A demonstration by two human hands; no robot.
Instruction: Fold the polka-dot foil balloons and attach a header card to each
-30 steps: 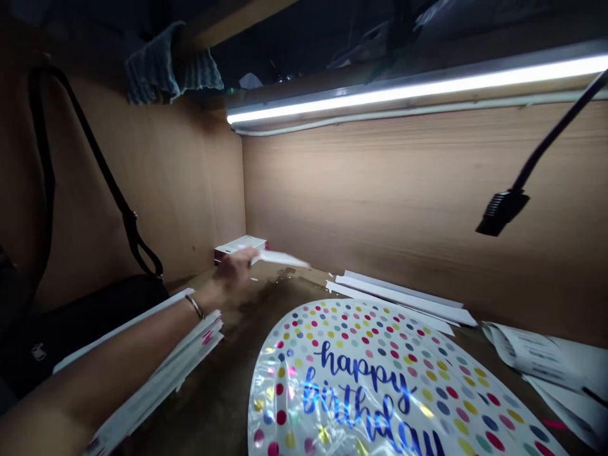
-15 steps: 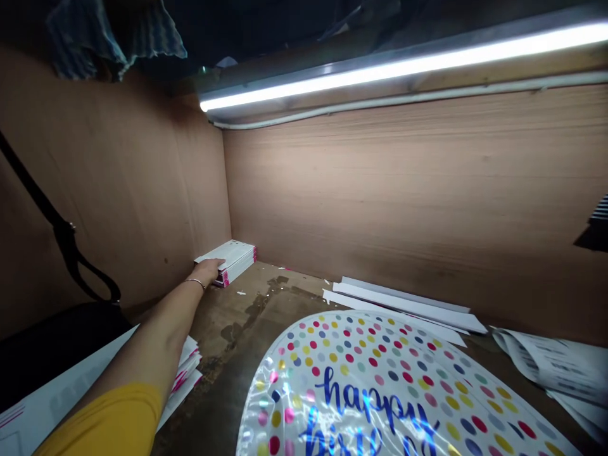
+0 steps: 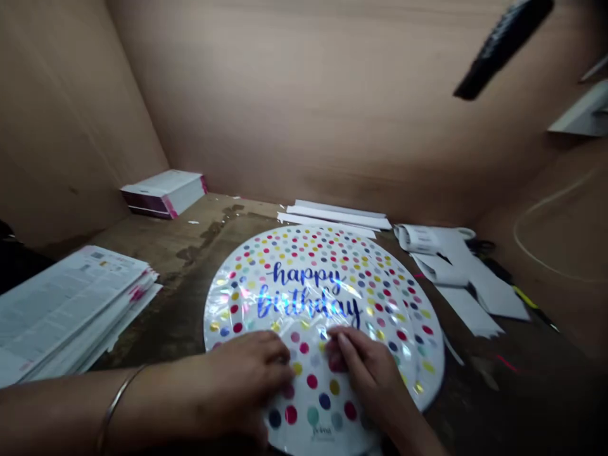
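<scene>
Work seemingly unfinished

Has left hand [image 3: 240,377] and right hand [image 3: 373,377], fingers curled, over near half of round, white, polka-dotted "happy birthday" disc [image 3: 311,345] on brown table [image 3: 164,234]; cannot tell grip, or amount done or left. Beyond, magenta-edged white paper stack [image 3: 168,190] in corner.

Left grip [image 3: 244,373]: back uppermost, fingers curled inward; left forearm [image 3: 166,399] runs nearly level along the near edge of the counter [image 3: 175,310]. Right grip [image 3: 373,373], set apart: fingers bent, thumb near forefinger; wrist angled inward. Closure of either: blurred, indeterminable.
</scene>
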